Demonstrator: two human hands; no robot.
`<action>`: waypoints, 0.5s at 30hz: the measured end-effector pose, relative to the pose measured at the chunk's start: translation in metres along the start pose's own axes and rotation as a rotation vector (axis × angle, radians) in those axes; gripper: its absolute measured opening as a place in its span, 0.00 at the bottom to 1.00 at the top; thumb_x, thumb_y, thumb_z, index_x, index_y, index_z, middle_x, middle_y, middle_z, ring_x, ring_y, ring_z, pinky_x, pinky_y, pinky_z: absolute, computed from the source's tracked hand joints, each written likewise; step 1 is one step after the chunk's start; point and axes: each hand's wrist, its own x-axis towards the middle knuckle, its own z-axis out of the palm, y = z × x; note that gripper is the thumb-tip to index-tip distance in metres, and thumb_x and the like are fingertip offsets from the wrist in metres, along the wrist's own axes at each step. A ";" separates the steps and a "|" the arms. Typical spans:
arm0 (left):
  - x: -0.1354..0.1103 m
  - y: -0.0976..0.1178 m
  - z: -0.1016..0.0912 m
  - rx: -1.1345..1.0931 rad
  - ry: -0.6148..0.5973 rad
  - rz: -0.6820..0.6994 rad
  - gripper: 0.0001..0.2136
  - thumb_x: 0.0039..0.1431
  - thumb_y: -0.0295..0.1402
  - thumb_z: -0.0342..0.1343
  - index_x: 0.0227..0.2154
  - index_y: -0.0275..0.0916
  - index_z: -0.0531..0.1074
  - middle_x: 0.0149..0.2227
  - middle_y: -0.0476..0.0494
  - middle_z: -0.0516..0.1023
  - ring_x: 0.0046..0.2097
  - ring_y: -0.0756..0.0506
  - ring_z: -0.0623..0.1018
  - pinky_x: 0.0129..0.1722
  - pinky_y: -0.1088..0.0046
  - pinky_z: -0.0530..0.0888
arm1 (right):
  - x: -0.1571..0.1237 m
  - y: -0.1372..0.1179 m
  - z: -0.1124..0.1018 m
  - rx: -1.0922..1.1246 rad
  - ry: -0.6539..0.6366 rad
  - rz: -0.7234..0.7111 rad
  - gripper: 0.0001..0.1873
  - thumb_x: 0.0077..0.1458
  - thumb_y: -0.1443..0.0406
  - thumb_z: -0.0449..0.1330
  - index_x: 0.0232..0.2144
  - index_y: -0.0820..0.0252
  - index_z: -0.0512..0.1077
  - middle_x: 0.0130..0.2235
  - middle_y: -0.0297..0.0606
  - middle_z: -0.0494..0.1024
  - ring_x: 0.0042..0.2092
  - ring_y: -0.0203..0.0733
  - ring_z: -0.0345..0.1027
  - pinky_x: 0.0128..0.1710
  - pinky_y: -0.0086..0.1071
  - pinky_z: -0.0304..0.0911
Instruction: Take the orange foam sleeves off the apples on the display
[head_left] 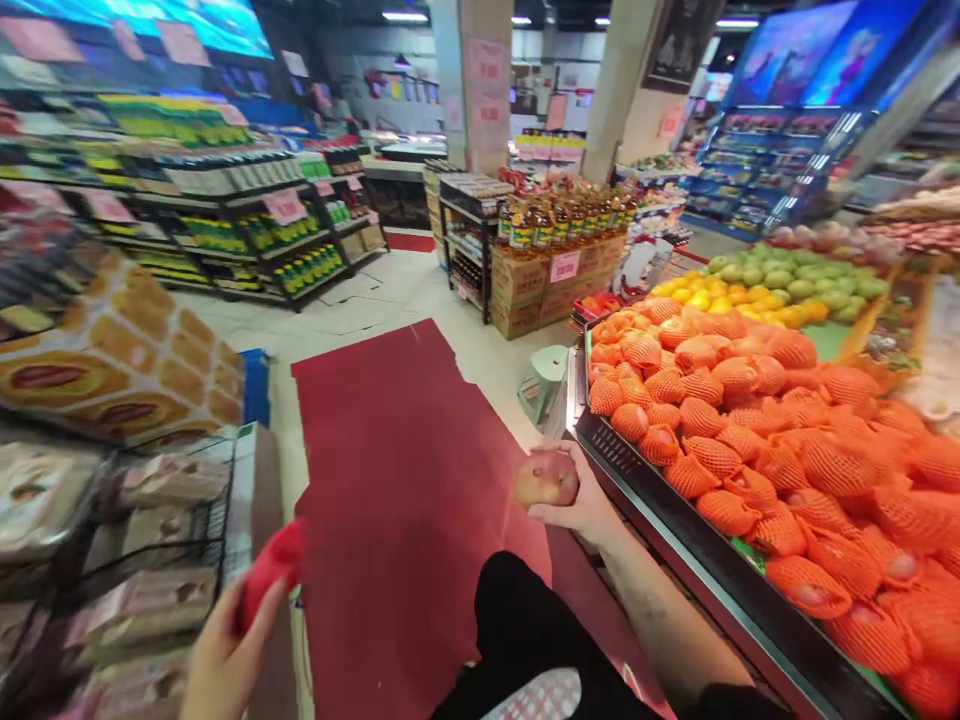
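Right hand [581, 505] grips a bare reddish apple [546, 479] beside the fruit stand [675, 520] of orange-netted fruit [750, 420]; left hand [225, 655] clutches a blurred red net [271, 572].

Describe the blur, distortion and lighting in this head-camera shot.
Head view: motion blur smears the left hand, the red item it holds and the packaged goods at left; the right hand, its apple and the netted fruit are sharper. Head view: wide-angle distortion tilts the pillar and skews the display rim. Head view: ceiling lights give even light, no hard shadows.
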 end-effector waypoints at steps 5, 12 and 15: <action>0.131 0.105 0.145 -0.384 -0.632 0.391 0.28 0.61 0.54 0.54 0.57 0.40 0.70 0.59 0.37 0.75 0.60 0.38 0.75 0.63 0.58 0.71 | 0.054 0.069 0.002 0.274 -0.048 0.220 0.43 0.26 0.53 0.78 0.48 0.52 0.73 0.54 0.43 0.74 0.55 0.54 0.69 0.57 0.46 0.62; 0.268 0.178 0.262 -0.306 -1.187 0.547 0.25 0.67 0.49 0.46 0.65 0.53 0.62 0.73 0.50 0.53 0.74 0.40 0.50 0.73 0.49 0.49 | 0.226 0.133 0.003 0.726 -0.172 0.302 0.40 0.27 0.45 0.72 0.44 0.58 0.77 0.36 0.39 0.79 0.34 0.44 0.73 0.38 0.40 0.68; 0.338 0.167 0.281 -0.404 -1.158 0.550 0.28 0.63 0.51 0.51 0.65 0.56 0.62 0.73 0.55 0.50 0.75 0.38 0.46 0.73 0.47 0.50 | 0.314 0.107 0.007 0.724 -0.125 0.425 0.39 0.27 0.54 0.75 0.44 0.66 0.77 0.37 0.41 0.79 0.35 0.40 0.71 0.39 0.34 0.65</action>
